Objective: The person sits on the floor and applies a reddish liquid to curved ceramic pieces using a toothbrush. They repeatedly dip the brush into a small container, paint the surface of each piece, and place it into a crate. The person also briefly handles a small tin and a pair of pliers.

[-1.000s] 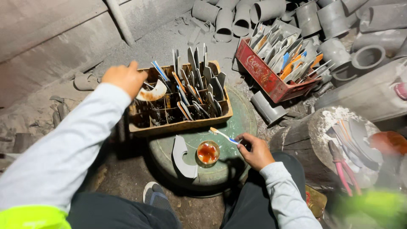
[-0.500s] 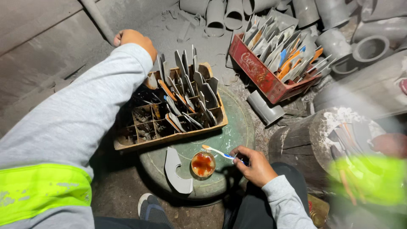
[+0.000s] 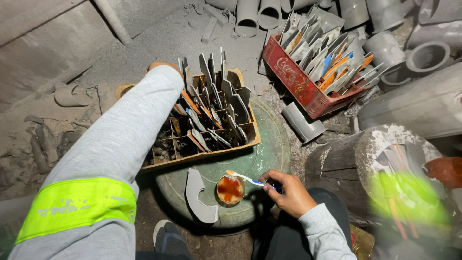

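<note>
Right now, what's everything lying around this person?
wooden crate: one, brown, centre, holds grey blades
red crate: one, upper right, holds grey and orange blades
round slab: one, greenish, under wooden crate
cup: one, reddish liquid, on slab
curved piece: one, grey, beside cup
toothbrush: one, white and blue, over cup
pipes: several, grey, top
log: one, right
left hand: behind wooden crate
right hand: holds toothbrush

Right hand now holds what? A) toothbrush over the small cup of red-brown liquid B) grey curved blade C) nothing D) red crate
A: the right hand grips a toothbrush, its head at the rim of the small cup of red-brown liquid.
</note>
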